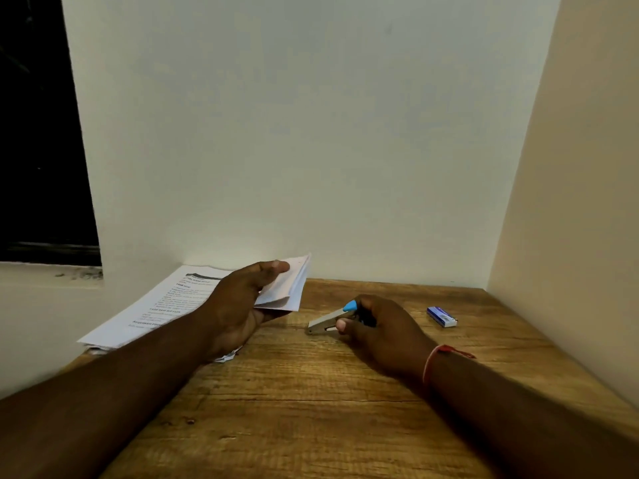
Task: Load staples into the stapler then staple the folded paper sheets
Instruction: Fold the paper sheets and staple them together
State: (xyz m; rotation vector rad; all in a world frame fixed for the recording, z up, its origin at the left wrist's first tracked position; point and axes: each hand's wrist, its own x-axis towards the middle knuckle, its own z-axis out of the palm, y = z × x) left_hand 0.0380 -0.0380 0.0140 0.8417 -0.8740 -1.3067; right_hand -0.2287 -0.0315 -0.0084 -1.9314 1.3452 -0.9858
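My left hand (pixel 238 302) holds a bundle of folded white paper sheets (pixel 288 288) lifted off the table, thumb on top and fingers beneath. My right hand (pixel 382 331) rests on the wooden table (pixel 311 409) and grips a small stapler (pixel 328 321) with a metal nose and a blue tip. The stapler's nose points left toward the folded sheets, a short gap apart from them. A small blue and white staple box (pixel 441 316) lies on the table to the right of my right hand.
A stack of printed sheets (pixel 155 305) lies at the table's left, partly under my left forearm. White walls close in behind and on the right. A dark window (pixel 38 133) sits at the upper left above a sill.
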